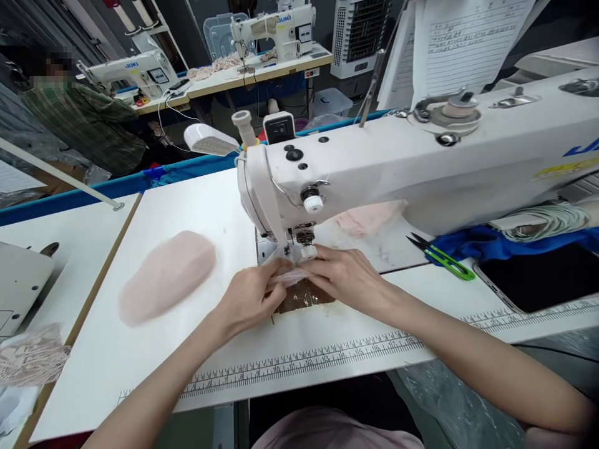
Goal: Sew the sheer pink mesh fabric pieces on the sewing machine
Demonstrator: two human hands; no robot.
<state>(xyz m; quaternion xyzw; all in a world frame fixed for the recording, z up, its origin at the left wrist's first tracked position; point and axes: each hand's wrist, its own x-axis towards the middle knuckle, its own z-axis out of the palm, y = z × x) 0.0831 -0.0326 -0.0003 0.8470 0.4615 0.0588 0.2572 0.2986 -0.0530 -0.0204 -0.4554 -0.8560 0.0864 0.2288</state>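
Under the needle of a white sewing machine [355, 165] lies a thin, sheer pale fabric piece [291, 274]. My left hand [253, 292] pinches its left side between thumb and fingers, close to the presser foot. On the other side, my right hand [344, 274] grips the same fabric with its fingertips, just right of the needle. A brown taped patch [306, 296] shows on the table below the fabric. To the left of my left hand lies a pale pink molded cup [168, 277]. More pale pink fabric [369, 217] rests behind the machine's needle end.
Green-handled scissors [449, 260] and a dark-screened phone [538, 277] lie at right, beside blue cloth [468, 246]. A printed ruler [299, 366] runs along the table's front edge. Beyond the table, a person in a plaid shirt [84, 121] sits near other sewing machines [274, 31].
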